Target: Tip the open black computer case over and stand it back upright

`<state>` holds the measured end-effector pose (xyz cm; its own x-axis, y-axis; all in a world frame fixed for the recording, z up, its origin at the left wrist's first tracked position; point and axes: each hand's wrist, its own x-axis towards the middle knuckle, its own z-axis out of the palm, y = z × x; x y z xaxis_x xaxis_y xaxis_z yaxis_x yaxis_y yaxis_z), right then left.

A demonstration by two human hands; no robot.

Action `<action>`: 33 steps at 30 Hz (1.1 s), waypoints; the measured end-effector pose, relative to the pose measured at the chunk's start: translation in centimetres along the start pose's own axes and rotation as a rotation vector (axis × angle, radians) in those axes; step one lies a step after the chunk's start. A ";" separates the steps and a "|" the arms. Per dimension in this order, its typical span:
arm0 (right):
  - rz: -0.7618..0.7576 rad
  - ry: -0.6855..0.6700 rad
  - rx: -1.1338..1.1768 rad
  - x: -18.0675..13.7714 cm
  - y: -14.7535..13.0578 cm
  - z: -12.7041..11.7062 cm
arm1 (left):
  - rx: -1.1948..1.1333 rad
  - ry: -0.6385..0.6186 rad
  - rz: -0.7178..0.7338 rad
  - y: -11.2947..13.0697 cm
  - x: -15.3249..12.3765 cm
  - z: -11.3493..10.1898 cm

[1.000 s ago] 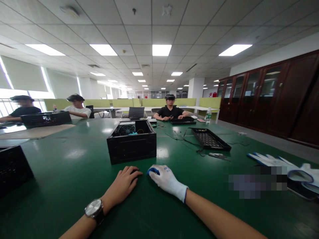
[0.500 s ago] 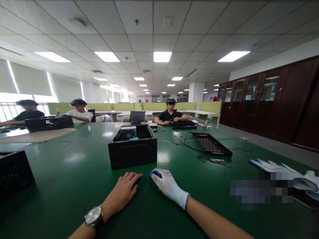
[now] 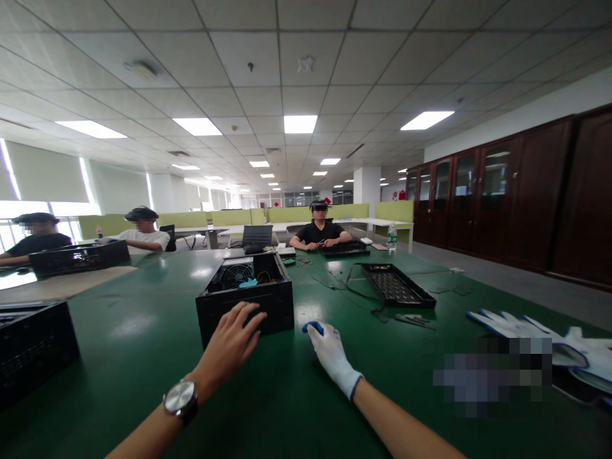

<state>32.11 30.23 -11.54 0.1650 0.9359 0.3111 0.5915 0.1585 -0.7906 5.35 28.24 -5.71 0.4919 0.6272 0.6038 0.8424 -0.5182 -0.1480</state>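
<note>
My bare left hand [image 3: 235, 335], with a watch [image 3: 180, 398] on its wrist, is raised over the table in front of the computer case [image 3: 246, 306]. Its fingers are apart and hold nothing; it overlaps the case's front panel in view, and I cannot tell whether it touches. The black case lies with its top side uncovered, showing a fan [image 3: 238, 275], wires and a light-blue piece inside. A white glove with blue coating covers my right hand [image 3: 329, 354], which is low over the table right of the case. Its fingers curl loosely, partly hidden, and nothing shows in them.
Right of the case lie a black metal cover [image 3: 399, 285], cables and several thin tools [image 3: 415, 320]. White gloves [image 3: 540, 338] are at the right edge. Another black case [image 3: 36, 347] stands at left. A co-worker [image 3: 320, 229] sits opposite, near a bottle [image 3: 392, 236]; two people sit far left.
My left hand has lifted from the table and moved forward to the case's front. My right hand has shifted slightly right. The whole view has tilted up and turned a little.
</note>
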 end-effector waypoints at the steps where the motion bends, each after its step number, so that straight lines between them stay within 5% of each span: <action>1: 0.007 -0.002 0.004 0.0 0.0 0.0 | 0.054 0.005 -0.019 -0.6 1.9 -0.7; 7: 0.014 0.000 0.037 0.0 0.1 0.2 | 0.148 -0.143 -0.188 -3.9 8.7 -1.3; 12: 0.015 0.013 0.085 0.3 0.3 0.2 | 0.159 -0.224 -0.265 -4.1 8.6 -0.1; 20: 0.027 0.065 0.115 1.0 0.9 -0.3 | 0.183 -0.297 -0.311 -2.5 8.6 -2.1; 26: 0.061 0.072 0.123 2.1 1.8 -0.9 | 0.184 -0.297 -0.293 1.0 4.7 -6.1; 31: 0.051 0.054 0.118 2.3 1.7 -1.5 | 0.166 -0.292 -0.301 5.3 -2.9 -10.8; 33: 0.047 0.046 0.113 2.2 1.7 -1.6 | 0.141 -0.298 -0.139 6.3 -6.7 -12.7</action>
<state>34.70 32.03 -11.38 0.2280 0.9282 0.2941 0.4899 0.1516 -0.8585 4.58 13.38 -0.74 0.3960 0.8386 0.3741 0.9174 -0.3439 -0.2001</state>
